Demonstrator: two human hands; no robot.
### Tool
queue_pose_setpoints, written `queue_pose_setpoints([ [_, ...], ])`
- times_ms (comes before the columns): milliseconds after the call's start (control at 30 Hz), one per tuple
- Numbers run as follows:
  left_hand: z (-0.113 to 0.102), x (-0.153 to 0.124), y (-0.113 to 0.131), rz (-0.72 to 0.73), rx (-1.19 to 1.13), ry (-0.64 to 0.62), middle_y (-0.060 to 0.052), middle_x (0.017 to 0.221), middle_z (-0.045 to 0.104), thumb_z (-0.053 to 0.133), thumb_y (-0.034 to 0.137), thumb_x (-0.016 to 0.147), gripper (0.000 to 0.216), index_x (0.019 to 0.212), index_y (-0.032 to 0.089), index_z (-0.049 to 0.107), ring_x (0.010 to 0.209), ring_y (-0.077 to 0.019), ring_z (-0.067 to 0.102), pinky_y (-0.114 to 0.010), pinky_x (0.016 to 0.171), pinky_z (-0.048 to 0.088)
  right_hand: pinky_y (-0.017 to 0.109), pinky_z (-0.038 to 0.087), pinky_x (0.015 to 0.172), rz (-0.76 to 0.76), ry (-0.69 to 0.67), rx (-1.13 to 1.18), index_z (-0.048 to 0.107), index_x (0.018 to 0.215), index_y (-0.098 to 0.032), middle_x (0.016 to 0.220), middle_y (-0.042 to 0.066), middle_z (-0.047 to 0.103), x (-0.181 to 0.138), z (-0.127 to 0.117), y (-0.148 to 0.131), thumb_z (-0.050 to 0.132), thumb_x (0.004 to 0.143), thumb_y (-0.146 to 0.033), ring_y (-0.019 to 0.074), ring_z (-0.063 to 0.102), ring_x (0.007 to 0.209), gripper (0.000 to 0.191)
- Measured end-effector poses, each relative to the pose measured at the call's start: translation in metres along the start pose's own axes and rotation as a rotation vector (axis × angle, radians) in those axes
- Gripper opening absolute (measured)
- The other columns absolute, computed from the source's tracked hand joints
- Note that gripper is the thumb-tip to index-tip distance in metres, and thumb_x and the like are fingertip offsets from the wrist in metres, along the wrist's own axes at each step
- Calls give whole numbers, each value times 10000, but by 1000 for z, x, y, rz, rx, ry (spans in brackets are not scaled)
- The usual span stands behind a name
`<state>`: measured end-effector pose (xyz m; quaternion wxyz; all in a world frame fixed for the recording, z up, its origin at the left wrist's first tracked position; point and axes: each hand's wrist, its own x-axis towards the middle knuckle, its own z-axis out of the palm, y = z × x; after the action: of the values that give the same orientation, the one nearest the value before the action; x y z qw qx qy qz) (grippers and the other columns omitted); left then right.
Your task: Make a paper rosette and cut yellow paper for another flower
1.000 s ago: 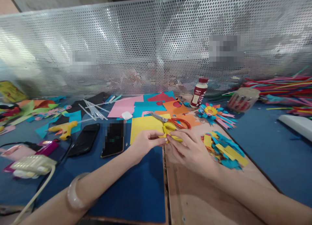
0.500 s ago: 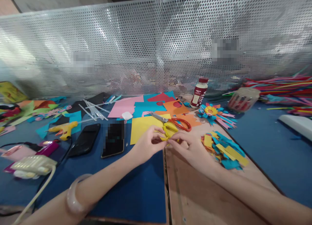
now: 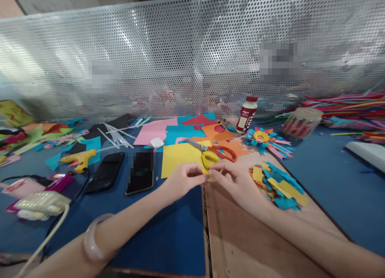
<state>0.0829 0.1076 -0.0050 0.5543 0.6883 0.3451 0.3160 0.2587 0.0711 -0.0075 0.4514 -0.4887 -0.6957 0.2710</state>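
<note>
My left hand (image 3: 187, 181) and my right hand (image 3: 235, 181) meet at the fingertips over the seam between the blue and wooden table parts. Both pinch a small yellow paper piece (image 3: 212, 173), mostly covered by the fingers. Just behind them lie scissors (image 3: 202, 146) with one yellow and one red handle loop, their blades pointing away to the left. Under the blades is a yellow paper sheet (image 3: 173, 159). To the right of my right hand sits a pile of cut blue, yellow and orange paper strips (image 3: 279, 185).
A paper flower (image 3: 261, 136) and a bottle (image 3: 247, 114) stand behind the strips. To the left lie two phones (image 3: 139, 173), a yellow glue gun (image 3: 80, 161), glue sticks (image 3: 118, 135) and a corded power strip (image 3: 40, 203). A perforated metal panel (image 3: 180, 49) closes off the back.
My left fingers have curled in more, and the fingertips of both hands have shifted slightly on the yellow paper piece. The things on the table lie as before.
</note>
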Motion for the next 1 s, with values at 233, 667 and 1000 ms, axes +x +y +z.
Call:
queue_pose_setpoints([
  [233,2,-1,-1,24,30,-6,-3,688,595,594,239,780,126,705,139,578,680,-123,560,-231,668,430,315,473,723,-273,80,-168,611,777,-203,794,27,631,-1,0,8,569,837,-197,166,577,779,74],
  [667,1,0,-1,72,106,56,7,659,567,584,250,772,145,675,144,561,644,-117,521,-219,618,405,310,476,736,-123,9,11,652,765,-214,858,23,645,-1,-1,4,571,845,-266,160,593,821,125],
  [1000,0,-4,4,146,332,73,19,621,523,563,245,775,145,679,140,587,583,-95,429,-211,548,335,307,445,715,194,-118,226,681,820,-178,815,21,664,5,-4,3,655,744,-345,164,586,777,185],
])
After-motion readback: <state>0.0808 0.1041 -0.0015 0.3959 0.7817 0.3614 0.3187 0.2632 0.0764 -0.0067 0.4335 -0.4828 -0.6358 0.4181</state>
